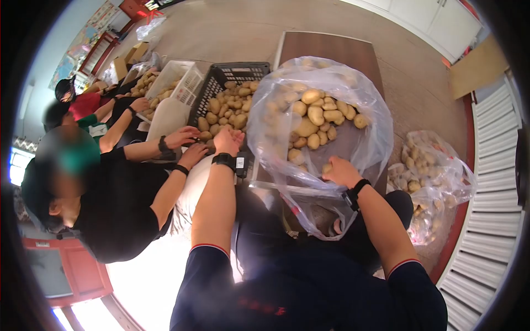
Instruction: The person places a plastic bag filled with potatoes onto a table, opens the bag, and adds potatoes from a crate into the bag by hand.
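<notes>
A small potato (327, 167) is pinched between the thumb and fingers of the right hand (342, 172), its pale skin showing at the fingertips on the hand's left side. That hand is held inside the near part of a clear plastic bag (376, 118), whose mouth is spread wide and faces upward. Just beyond the grip, a heap of potatoes (316, 116) is gathered toward the far and left sides of the bag, and the dark surface beneath is seen through the plastic just to the right of them. The left hand (228, 142) is lowered over the near right corner of a black crate (240, 67), its fingers directed at the crate potatoes (225, 107); whether one is gripped there cannot be told, since the fingertips are hidden. A dark band is worn on each wrist. Just left of the left hand, a co-worker's two hands (183, 135) are placed at the same crate, near its left corner. The bag is supported by a brown table (331, 47), beyond which tiled floor is seen. Farther left, a white crate (187, 77) is set beside the black one, with potatoes in it, and more people are seated there. On the right, filled plastic bags (425, 160) are laid on the floor, near a white ribbed panel (477, 237).
</notes>
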A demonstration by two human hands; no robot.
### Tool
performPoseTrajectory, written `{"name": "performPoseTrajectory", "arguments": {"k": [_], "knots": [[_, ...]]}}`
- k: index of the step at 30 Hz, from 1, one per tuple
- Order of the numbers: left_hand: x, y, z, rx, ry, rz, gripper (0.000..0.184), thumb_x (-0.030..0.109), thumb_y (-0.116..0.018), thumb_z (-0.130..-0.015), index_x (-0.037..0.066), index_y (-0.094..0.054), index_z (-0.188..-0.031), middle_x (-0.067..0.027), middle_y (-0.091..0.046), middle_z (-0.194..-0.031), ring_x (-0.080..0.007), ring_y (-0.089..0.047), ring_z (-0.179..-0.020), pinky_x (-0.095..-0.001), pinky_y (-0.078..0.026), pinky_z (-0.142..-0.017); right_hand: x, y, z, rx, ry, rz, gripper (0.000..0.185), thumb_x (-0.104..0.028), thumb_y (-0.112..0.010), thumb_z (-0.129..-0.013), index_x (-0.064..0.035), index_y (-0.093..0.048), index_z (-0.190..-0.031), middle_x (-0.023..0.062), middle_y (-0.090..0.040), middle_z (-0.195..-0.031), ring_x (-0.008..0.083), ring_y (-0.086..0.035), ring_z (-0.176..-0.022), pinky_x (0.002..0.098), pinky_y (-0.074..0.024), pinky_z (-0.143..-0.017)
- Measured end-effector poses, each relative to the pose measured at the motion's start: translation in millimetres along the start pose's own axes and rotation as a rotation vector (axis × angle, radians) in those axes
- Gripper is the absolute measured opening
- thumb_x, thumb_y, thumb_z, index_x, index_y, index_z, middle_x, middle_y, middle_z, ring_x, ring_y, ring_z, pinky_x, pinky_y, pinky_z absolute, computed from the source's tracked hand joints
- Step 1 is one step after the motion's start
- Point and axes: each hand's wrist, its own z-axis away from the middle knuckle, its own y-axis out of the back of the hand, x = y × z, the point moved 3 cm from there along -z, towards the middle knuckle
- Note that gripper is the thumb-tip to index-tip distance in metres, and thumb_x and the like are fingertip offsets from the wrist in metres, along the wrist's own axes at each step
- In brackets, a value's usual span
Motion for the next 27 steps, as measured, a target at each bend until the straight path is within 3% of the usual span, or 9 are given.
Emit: {"name": "performPoseTrajectory", "arguments": {"k": [1, 4, 7, 9, 10, 12, 18, 25, 27], "knots": [[0.0, -7.0, 6.8, -0.060, -0.042, -0.041, 0.038, 0.023, -0.058, -0.094, 0.001, -0.046, -0.123, -0.0140, -0.055, -0.110, -0.0313, -0.063, -0.086, -0.0437, -0.056, -0.072, 5.2, -0.4, -1.3, 0.003, -0.024, 0.002, 0.054, -0.033, -0.074, -0.071, -0.0022, -0.060, -0.112, 0.0217, -0.066, -0.108, 0.0391, -0.063, -0.102, 0.0470, -0.0499, -0.088], [-4.9, -26.5, 28.9, -0.168, -0.064, -0.155, 0.033, 0.023, -0.058, -0.094, 0.001, -0.050, -0.118, -0.0110, -0.057, -0.107, -0.0271, -0.063, -0.083, -0.0384, -0.054, -0.065, 3.2, 14.4, -4.6, 0.223, -0.048, -0.129, 0.050, -0.026, -0.078, -0.071, -0.0013, -0.059, -0.110, 0.0224, -0.066, -0.106, 0.0408, -0.062, -0.100, 0.0461, -0.0494, -0.087], [-4.2, -50.9, 76.7, -0.283, -0.095, -0.276, 0.031, 0.023, -0.060, -0.093, 0.003, -0.054, -0.115, -0.0097, -0.060, -0.103, -0.0238, -0.063, -0.076, -0.0344, -0.053, -0.061, 0.3, 26.4, -11.2, 0.306, -0.028, -0.351, 0.050, -0.023, -0.078, -0.075, -0.0006, -0.057, -0.113, 0.0189, -0.067, -0.102, 0.0344, -0.065, -0.094, 0.0412, -0.0513, -0.080], [-10.3, -59.4, 96.5, -0.367, -0.115, -0.344, 0.030, 0.023, -0.061, -0.092, 0.003, -0.055, -0.114, -0.0093, -0.061, -0.100, -0.0223, -0.064, -0.073, -0.0325, -0.052, -0.059, 0.5, 20.2, -18.7, 0.188, -0.088, -0.785, 0.054, -0.019, -0.079, -0.076, -0.0007, -0.055, -0.120, 0.0105, -0.066, -0.097, 0.0212, -0.064, -0.085, 0.0329, -0.0513, -0.071], [-16.4, -65.7, 106.2, -0.460, -0.092, -0.383, 0.031, 0.024, -0.062, -0.092, 0.003, -0.056, -0.115, -0.0092, -0.062, -0.099, -0.0212, -0.063, -0.071, -0.0318, -0.050, -0.057, -0.9, 20.7, -18.1, 0.186, -0.087, -0.785, 0.054, -0.019, -0.079, -0.076, -0.0007, -0.055, -0.120, 0.0105, -0.066, -0.097, 0.0212, -0.064, -0.085, 0.0329, -0.0513, -0.071], [-29.1, -75.0, 122.2, -0.549, -0.071, -0.422, 0.033, 0.025, -0.062, -0.091, 0.004, -0.057, -0.115, -0.0092, -0.063, -0.098, -0.0201, -0.063, -0.069, -0.0310, -0.049, -0.056, -9.8, 23.6, -12.0, 0.053, -0.118, -1.093, 0.053, -0.016, -0.076, -0.080, -0.0001, -0.054, -0.125, 0.0037, -0.063, -0.096, 0.0109, -0.059, -0.079, 0.0263, -0.0489, -0.066], [-71.0, -89.2, 159.0, -0.799, 0.090, -0.880, 0.043, 0.037, -0.059, -0.095, 0.007, -0.051, -0.125, -0.0078, -0.063, -0.106, -0.0156, -0.063, -0.073, -0.0265, -0.049, -0.059, -32.1, 9.9, -6.4, -0.125, 0.056, -1.265, 0.043, -0.018, -0.069, -0.087, -0.0003, -0.055, -0.124, 0.0026, -0.063, -0.093, 0.0084, -0.057, -0.072, 0.0244, -0.0476, -0.061], [-88.3, -90.1, 171.8, -0.962, 0.284, -0.879, 0.040, 0.037, -0.062, -0.094, 0.008, -0.054, -0.121, -0.0056, -0.064, -0.101, -0.0142, -0.063, -0.074, -0.0267, -0.050, -0.059, -47.9, 11.1, 3.7, -0.136, 0.093, -1.017, 0.027, -0.025, -0.061, -0.094, -0.0014, -0.062, -0.107, -0.0004, -0.063, -0.080, 0.0063, -0.057, -0.072, 0.0229, -0.0470, -0.061], [-92.1, -88.3, 169.3, -0.959, 0.314, -0.939, 0.036, 0.037, -0.063, -0.094, 0.008, -0.057, -0.116, -0.0038, -0.065, -0.095, -0.0134, -0.062, -0.071, -0.0264, -0.049, -0.057, -41.2, 11.4, -0.2, -0.056, 0.107, -1.000, 0.034, -0.034, -0.056, -0.096, -0.0015, -0.065, -0.097, 0.0046, -0.065, -0.078, 0.0131, -0.061, -0.071, 0.0276, -0.0484, -0.061]]}}
